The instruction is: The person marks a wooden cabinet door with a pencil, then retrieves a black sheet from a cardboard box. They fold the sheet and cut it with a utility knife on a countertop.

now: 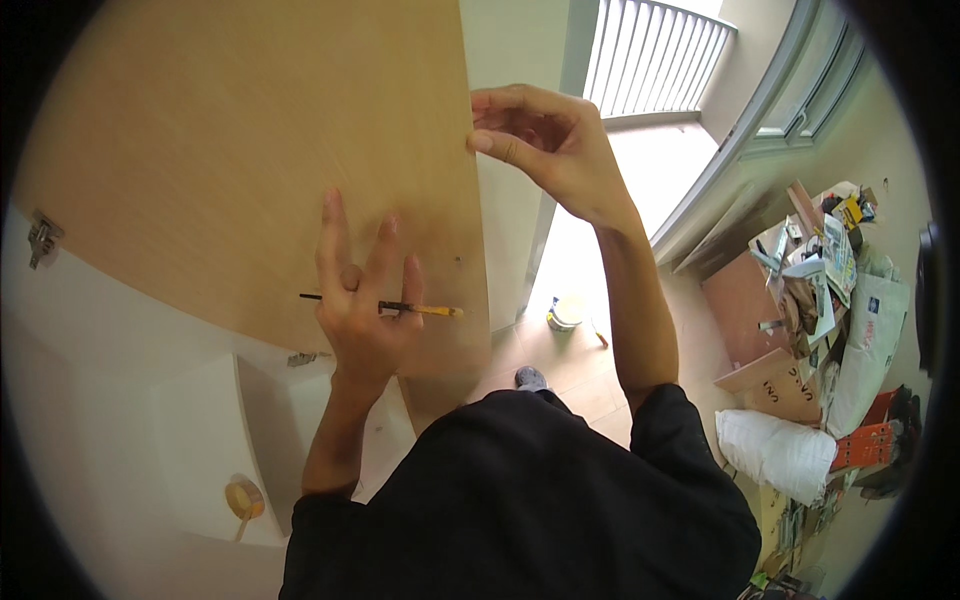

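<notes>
A wooden panel [250, 170] fills the upper left of the frame, its top cut off. At centre, a pencil [385, 306] is held against it between the spread fingers of the left hand [362, 300]. Right of that, the panel's edge is pinched by the right hand [545, 140].

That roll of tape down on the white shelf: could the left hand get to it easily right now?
Probably not at once. The left hand is pressed flat against the wooden door panel with a pencil between its fingers, and the tape roll lies well below it. Nothing blocks the way, though.
</notes>
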`<state>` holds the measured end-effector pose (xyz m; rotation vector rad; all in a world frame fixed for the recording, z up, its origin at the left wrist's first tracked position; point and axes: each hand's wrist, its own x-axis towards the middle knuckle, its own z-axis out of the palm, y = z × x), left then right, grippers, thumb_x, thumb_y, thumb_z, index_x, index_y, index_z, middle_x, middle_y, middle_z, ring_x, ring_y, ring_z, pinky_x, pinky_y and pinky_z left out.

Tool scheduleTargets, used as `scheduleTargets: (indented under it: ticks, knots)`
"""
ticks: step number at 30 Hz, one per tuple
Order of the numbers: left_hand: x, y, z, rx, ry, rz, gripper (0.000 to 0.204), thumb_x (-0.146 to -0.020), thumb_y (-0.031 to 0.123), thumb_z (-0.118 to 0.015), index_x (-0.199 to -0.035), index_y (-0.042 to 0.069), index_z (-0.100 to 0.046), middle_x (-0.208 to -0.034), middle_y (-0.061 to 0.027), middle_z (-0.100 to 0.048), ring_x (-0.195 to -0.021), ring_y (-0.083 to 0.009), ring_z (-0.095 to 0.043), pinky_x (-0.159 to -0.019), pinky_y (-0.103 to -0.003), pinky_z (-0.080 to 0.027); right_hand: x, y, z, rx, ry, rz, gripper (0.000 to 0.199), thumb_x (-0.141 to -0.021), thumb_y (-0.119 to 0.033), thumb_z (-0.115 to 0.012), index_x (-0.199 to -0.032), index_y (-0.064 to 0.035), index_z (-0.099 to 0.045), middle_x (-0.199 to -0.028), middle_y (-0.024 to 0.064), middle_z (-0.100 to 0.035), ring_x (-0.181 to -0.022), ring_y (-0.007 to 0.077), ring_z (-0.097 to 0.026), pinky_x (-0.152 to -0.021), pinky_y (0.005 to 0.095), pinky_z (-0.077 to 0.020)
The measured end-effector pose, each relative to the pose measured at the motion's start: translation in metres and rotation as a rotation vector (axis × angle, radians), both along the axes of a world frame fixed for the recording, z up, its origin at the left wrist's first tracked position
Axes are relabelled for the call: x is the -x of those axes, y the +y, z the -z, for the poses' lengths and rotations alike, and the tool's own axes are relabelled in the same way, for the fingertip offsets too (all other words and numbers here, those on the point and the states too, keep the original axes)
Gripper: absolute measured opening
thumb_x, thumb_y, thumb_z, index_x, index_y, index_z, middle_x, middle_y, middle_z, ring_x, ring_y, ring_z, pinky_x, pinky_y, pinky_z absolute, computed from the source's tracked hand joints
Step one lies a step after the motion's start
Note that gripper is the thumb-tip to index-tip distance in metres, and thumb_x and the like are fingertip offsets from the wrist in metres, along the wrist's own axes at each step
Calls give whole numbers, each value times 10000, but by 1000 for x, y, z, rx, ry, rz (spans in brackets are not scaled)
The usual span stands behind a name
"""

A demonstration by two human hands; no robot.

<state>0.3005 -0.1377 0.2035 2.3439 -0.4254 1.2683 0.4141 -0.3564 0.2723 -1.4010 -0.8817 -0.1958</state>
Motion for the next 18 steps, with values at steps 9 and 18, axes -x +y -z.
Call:
scheduleTargets:
  ticks: [9, 18]
  knots:
    - [-5, 5, 4, -27, -37, 25, 569, -769, -49, -744, -1310, 122, -698, -1561, -289, -395, -783, -180, -539, -497, -240, -460, -7, -2, 31, 26, -12, -7, 346, -908, -171, -792, -1172, 43, -724, -1015, 98, -749, -963, 149, -695, -863, 289, -551]
    - [-4, 9, 8, -37, 48, 24, 536, -804, -45, -756, -1309, 127, -703, -1597, -265, -347, -1337, -323, -561, -534, -254, -475, -5, 0, 57, 63, 1, 79, 287, -912, -105, -778, -1161, 27, -725, -1090, 92, -740, -998, 159, -695, -956, 332, -547]
